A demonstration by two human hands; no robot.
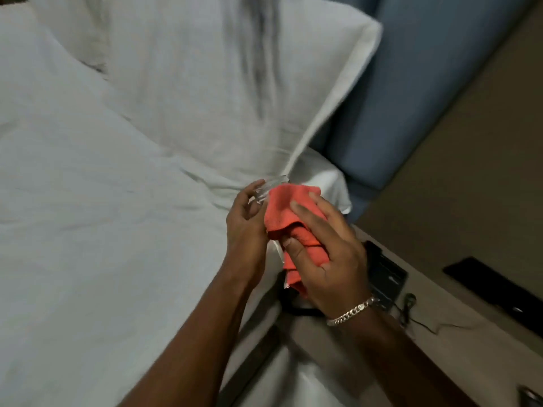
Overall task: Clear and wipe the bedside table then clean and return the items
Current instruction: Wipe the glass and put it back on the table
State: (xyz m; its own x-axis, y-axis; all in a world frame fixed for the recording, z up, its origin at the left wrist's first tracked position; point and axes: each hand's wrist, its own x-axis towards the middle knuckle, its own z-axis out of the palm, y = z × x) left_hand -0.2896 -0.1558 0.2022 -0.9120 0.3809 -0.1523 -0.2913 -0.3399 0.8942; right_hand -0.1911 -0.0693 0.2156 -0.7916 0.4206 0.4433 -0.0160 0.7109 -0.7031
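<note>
Held over the bed's edge, the left hand (245, 221) curls around a clear drinking glass (266, 190), likely slick and breakable, best gripped round its body, while the right hand (326, 254) clutches a soft orange cloth (286, 214) against it.

We see a white bed (102, 230) in dim light, a pillow (220, 83) at its head against a blue headboard (426, 83); right of the headboard, a beige wall (484, 171).
</note>
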